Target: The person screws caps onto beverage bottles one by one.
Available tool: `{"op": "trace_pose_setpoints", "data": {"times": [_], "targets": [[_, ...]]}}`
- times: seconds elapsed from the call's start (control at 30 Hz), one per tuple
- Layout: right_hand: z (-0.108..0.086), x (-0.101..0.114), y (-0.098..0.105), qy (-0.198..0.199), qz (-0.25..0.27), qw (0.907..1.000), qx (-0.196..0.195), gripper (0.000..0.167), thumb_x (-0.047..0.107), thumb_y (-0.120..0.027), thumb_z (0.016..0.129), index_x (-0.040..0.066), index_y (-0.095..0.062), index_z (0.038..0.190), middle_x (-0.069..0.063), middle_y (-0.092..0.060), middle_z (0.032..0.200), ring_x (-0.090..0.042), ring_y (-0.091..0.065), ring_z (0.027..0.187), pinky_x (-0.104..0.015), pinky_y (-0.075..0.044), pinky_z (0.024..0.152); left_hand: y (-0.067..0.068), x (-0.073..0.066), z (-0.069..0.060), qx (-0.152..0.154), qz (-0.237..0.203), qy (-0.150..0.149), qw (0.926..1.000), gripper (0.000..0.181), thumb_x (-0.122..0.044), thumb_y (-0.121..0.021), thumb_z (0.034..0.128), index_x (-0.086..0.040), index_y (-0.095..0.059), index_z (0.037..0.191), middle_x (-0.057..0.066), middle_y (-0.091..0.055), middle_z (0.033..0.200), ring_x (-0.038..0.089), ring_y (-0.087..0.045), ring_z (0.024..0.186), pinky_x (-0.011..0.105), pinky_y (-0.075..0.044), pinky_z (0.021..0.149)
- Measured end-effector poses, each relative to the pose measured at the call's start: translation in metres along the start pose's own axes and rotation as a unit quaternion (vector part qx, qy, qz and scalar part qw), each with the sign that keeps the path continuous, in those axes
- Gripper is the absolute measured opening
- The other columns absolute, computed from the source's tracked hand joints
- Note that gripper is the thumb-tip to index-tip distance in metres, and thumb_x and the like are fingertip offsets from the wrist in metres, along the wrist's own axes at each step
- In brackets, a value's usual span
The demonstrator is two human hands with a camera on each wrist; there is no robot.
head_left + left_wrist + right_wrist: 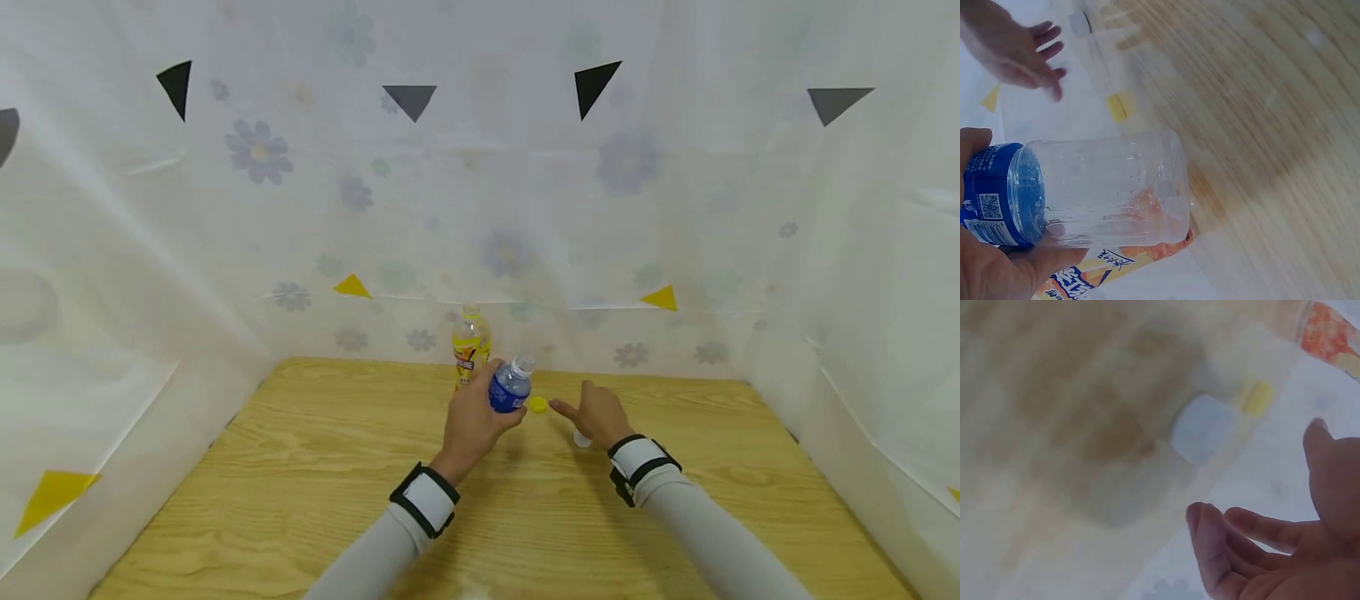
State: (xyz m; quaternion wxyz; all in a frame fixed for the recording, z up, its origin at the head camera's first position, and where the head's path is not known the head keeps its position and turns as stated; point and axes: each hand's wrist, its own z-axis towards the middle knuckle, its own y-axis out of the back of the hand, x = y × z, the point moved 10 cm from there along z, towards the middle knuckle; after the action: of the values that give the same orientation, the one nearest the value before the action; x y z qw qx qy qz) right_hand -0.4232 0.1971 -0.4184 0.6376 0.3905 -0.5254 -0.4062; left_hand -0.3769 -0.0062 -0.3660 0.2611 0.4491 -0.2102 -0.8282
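Note:
My left hand (471, 421) grips a clear plastic bottle (510, 388) with a blue label, held tilted above the table. In the left wrist view the lower part of this bottle (1107, 187) looks see-through, with droplets on the wall. Just behind it stands a clear bottle with a yellow label (468, 354), partly hidden by the left hand. My right hand (602, 414) hovers over the table with nothing in its fingers. Close below it lies a white cap (582, 439), apart from the fingers in the right wrist view. A yellow cap (537, 404) lies between the two hands.
The wood-grain table (315, 475) reaches back to a white flower-print curtain (480, 192), which also hangs along both sides. Black and yellow triangles mark the curtain.

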Motion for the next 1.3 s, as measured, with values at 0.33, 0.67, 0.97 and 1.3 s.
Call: {"op": "trace_pose_setpoints", "data": {"times": [0.33, 0.67, 0.97, 1.3], "targets": [[-0.009, -0.007, -0.022, 0.015, -0.018, 0.9997, 0.01, 0.06, 0.035, -0.076, 0.091, -0.019, -0.058, 0.111, -0.028, -0.068, 0.081, -0.042, -0.068, 0.075, -0.05, -0.057, 0.069, 0.001, -0.001, 0.001, 0.0, 0.0, 0.0, 1.0, 0.073, -0.028, -0.089, 0.0774, -0.014, -0.054, 0.14, 0.008, -0.067, 0.124, 0.026, -0.07, 0.104, 0.045, -0.058, 0.084], [-0.006, -0.003, -0.029, 0.015, -0.018, 0.9993, 0.03, 0.03, 0.014, -0.067, 0.088, -0.013, -0.062, 0.1, -0.022, -0.064, 0.081, -0.04, -0.066, 0.079, -0.05, -0.055, 0.069, 0.0, 0.0, 0.001, -0.005, -0.002, -0.002, 1.0, 0.072, -0.025, -0.09, 0.076, -0.015, -0.055, 0.139, 0.009, -0.068, 0.122, 0.027, -0.07, 0.102, 0.045, -0.058, 0.082], [-0.011, -0.002, -0.026, 0.01, -0.04, 0.9976, 0.057, 0.02, 0.005, -0.062, 0.085, -0.011, -0.064, 0.097, -0.022, -0.065, 0.082, -0.033, -0.065, 0.074, -0.044, -0.054, 0.065, -0.003, 0.001, 0.001, 0.001, -0.003, 0.006, 1.0, 0.072, -0.027, -0.09, 0.0766, -0.017, -0.054, 0.138, 0.008, -0.067, 0.123, 0.026, -0.069, 0.104, 0.045, -0.057, 0.084], [-0.017, 0.008, -0.023, 0.034, -0.046, 0.9952, 0.08, 0.012, -0.002, -0.059, 0.081, -0.009, -0.062, 0.09, -0.016, -0.059, 0.074, -0.022, -0.05, 0.065, -0.036, -0.048, 0.06, -0.002, 0.002, 0.002, -0.004, -0.002, 0.004, 1.0, 0.073, -0.026, -0.09, 0.0754, -0.017, -0.055, 0.138, 0.008, -0.068, 0.124, 0.026, -0.069, 0.105, 0.047, -0.057, 0.086]]}}
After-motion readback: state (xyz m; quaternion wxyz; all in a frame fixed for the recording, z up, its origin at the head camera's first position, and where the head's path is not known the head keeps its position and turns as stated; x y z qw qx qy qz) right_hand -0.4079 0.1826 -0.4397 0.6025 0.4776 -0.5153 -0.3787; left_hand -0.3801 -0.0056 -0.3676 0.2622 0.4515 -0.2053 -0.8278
